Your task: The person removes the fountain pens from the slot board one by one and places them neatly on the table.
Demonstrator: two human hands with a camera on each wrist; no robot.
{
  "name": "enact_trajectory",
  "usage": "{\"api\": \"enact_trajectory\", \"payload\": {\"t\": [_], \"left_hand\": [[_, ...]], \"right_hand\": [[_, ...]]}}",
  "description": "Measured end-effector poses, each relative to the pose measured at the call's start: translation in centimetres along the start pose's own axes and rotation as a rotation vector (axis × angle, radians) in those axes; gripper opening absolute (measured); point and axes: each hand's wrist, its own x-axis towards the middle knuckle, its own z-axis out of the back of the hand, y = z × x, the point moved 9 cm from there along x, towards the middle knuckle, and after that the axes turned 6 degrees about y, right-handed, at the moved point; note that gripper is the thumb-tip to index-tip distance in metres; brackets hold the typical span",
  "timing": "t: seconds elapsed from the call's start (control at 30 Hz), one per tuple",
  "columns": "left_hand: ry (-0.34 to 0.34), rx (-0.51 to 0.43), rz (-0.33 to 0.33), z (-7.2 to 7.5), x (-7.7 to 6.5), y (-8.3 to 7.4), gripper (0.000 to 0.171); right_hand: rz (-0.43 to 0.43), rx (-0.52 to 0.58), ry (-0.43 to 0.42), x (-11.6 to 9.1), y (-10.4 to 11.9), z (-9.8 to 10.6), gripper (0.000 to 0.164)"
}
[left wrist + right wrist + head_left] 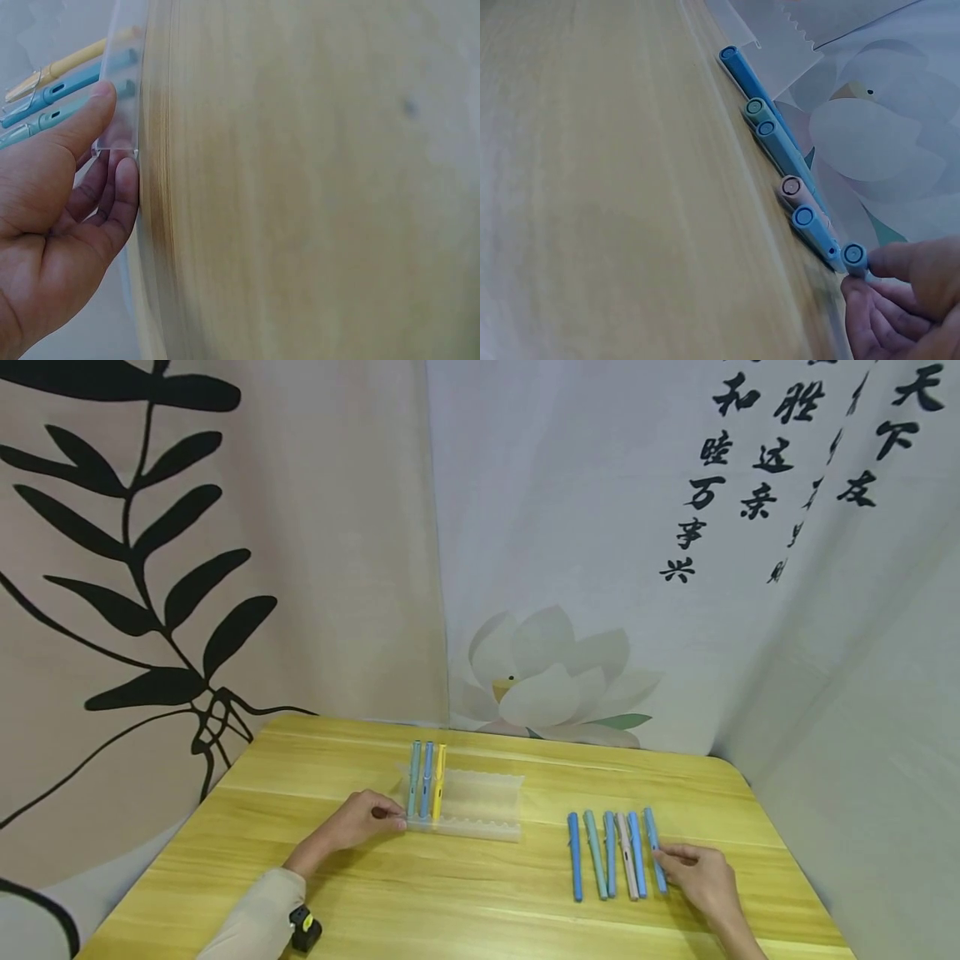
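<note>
My left hand (366,818) is at the near left corner of a clear plastic pen rack (483,802). In the left wrist view its thumb presses on the rack's edge (124,75), with the fingers curled beneath. Side by side in the rack lie a green pen (413,777), a blue pen (427,777) and a yellow pen (439,781). On the right, my right hand (701,877) pinches a light blue pen (651,831) between thumb and fingers, at the end of a row. That pen's round end (854,255) shows in the right wrist view.
Left of the pinched pen, several more lie in a row on the wooden table (450,902), among them a dark blue pen (575,857), a green pen (596,855) and a pinkish-grey pen (627,856). A printed curtain (570,543) hangs behind the table's far edge.
</note>
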Motion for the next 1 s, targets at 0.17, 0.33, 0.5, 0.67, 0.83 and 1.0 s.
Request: {"api": "enact_trajectory", "payload": {"t": [0.17, 0.33, 0.5, 0.67, 0.83, 1.0], "left_hand": [[0.002, 0.001, 0.003, 0.0, 0.1, -0.1, 0.016], [0.003, -0.004, -0.003, 0.1, 0.1, -0.2, 0.017], [0.013, -0.016, -0.020, 0.1, 0.1, -0.3, 0.016], [0.016, -0.014, -0.022, 0.1, 0.1, -0.4, 0.016], [0.016, -0.016, -0.016, 0.1, 0.2, -0.2, 0.015], [0.015, -0.007, -0.008, 0.1, 0.2, 0.0, 0.016]], "right_hand": [[-0.008, 0.006, 0.016, -0.1, -0.2, -0.2, 0.036], [-0.006, 0.006, 0.027, -0.1, -0.4, -0.3, 0.035], [0.000, -0.004, 0.018, 0.0, -0.4, -0.3, 0.033], [0.003, -0.008, 0.017, -0.1, -0.2, -0.1, 0.033], [0.019, -0.033, 0.018, -0.1, 0.5, 0.5, 0.037], [0.067, -0.088, 0.018, 0.1, 2.5, 0.9, 0.042]]}}
